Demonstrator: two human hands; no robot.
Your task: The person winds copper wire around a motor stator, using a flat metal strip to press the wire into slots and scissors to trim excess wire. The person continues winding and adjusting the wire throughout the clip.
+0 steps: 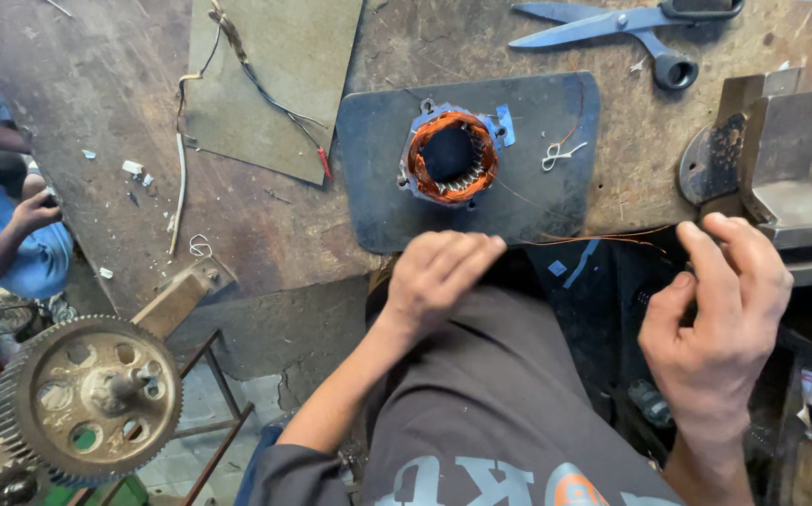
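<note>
The copper wire (603, 240) is stretching as a thin strand along the near edge of the tabletop (106, 112), running from near the left hand (434, 276) across to the right hand (720, 314). The right hand is pinching its end between thumb and forefinger, the other fingers curling loosely, just in front of the grey metal vise (781, 178). The left hand is resting at the tabletop's edge with its fingers bent and closed together; whether it is holding the wire I cannot tell, since the strand is too fine to follow there. Just beyond the left hand, a dark flat plate (378, 197) is lying on the tabletop, and on it a motor winding (451, 155) is sitting, a ring wrapped in copper coils with blue paper at its rim. A small white loop of string (558, 155) is lying beside the winding on the same plate. Scissors (621, 28) are lying at the far edge, well apart from both hands. A sheet of cardboard (275, 84) with thin cables on it is lying to the left of the plate. Lower left, a large toothed gear (92, 398) is standing below the tabletop, and another person's hand (31, 211) is showing at the left edge
</note>
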